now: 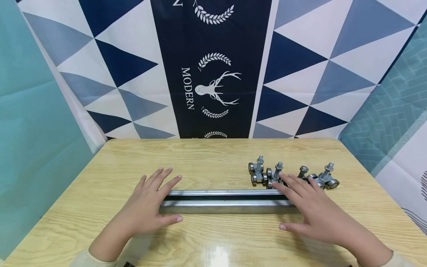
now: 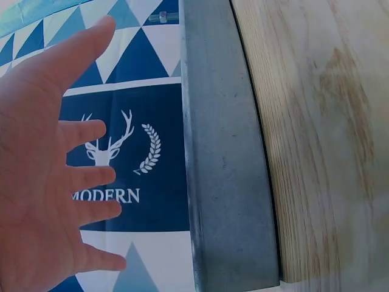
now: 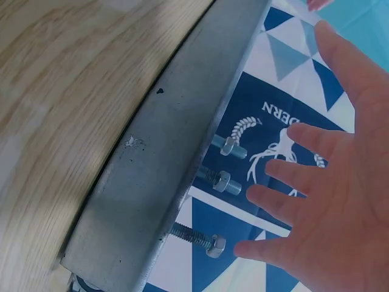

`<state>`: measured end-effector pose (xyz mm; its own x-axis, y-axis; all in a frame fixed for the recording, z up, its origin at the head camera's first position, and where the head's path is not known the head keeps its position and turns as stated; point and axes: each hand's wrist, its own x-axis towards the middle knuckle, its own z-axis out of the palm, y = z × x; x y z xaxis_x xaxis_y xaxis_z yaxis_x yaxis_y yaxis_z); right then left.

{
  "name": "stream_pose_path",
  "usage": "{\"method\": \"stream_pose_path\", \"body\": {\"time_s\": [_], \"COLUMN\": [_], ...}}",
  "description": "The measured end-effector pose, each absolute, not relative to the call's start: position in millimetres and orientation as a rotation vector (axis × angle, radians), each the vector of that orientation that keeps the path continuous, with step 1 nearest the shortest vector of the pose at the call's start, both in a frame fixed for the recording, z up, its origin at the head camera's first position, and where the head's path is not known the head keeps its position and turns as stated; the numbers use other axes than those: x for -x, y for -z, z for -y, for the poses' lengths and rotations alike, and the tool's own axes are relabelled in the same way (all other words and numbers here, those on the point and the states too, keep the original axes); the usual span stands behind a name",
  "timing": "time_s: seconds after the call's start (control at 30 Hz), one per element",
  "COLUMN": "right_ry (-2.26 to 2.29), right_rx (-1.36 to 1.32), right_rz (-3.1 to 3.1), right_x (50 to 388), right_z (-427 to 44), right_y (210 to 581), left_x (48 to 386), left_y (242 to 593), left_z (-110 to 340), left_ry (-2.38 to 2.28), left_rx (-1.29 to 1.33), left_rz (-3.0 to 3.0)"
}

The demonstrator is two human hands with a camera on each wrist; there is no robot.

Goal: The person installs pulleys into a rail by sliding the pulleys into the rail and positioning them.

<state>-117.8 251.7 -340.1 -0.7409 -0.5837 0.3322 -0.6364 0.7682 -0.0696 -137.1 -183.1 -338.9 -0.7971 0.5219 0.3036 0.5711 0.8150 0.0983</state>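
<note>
Metal rail lies on surface; I have left hand and right hand over its ends, fingers spread apart, roller trolleys behind its right end.

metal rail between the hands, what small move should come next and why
Perhaps lower the left hand and right hand to grip the metal rail: both hover open near its ends, holding nothing, so a grip seems within easy reach.

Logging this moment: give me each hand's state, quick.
Left hand: open, holding nothing, near one end of the metal rail.
Right hand: open, holding nothing, near the other.
</note>
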Motion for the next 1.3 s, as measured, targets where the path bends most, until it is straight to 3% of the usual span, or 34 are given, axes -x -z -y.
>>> {"method": "stream_pose_path", "body": {"time_s": [0.4,1.3], "right_ry": [-0.234,-0.235], "right_rx": [-1.011,-1.007], "right_rz": [2.567,2.555], "right_x": [123.0,121.2], "right_z": [-254.1,-267.6], "right_y": [337.3,342.5], "left_x": [141.4,153.9], "left_y": [339.5,340.8], "left_z": [185.1,185.9], "left_ry": [0.378,0.408], "left_rx": [0.979,0.995], "left_rz": [2.640,2.763]}}
